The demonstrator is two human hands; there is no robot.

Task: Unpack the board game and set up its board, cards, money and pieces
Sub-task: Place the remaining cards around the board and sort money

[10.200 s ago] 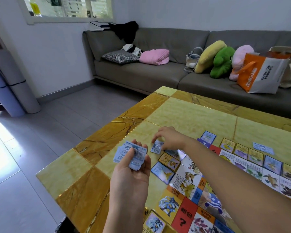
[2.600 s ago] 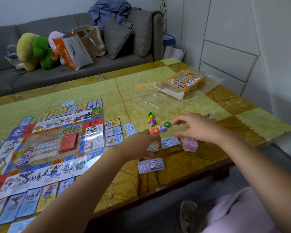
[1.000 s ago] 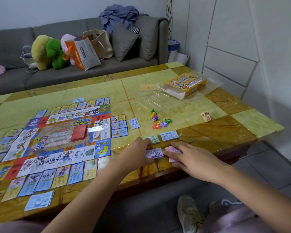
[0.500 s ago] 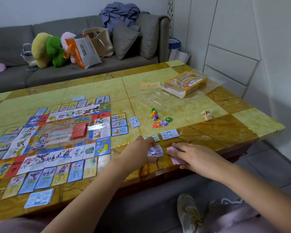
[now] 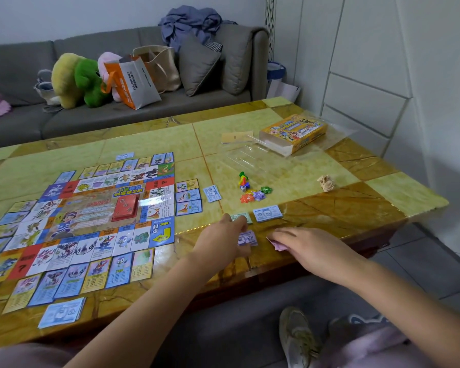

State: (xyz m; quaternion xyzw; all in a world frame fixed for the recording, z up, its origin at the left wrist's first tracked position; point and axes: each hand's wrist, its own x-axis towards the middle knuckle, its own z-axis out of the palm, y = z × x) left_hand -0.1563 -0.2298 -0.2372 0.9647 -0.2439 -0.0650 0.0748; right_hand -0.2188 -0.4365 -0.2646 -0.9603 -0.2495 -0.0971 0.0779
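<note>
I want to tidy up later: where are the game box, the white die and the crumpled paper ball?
Game box [image 5: 294,134], head view, its printed top face.
White die [image 5: 243,188], head view, its top face.
Crumpled paper ball [image 5: 326,183], head view, its middle.

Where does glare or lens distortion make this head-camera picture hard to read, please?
Head view: a white sheen crosses the game board right of the red card stack, washing out squares there. Head view: the glossy table shows a bright glint line beside the board's near right corner. Head view: wide-angle bending curves the wall panels at right.
</note>
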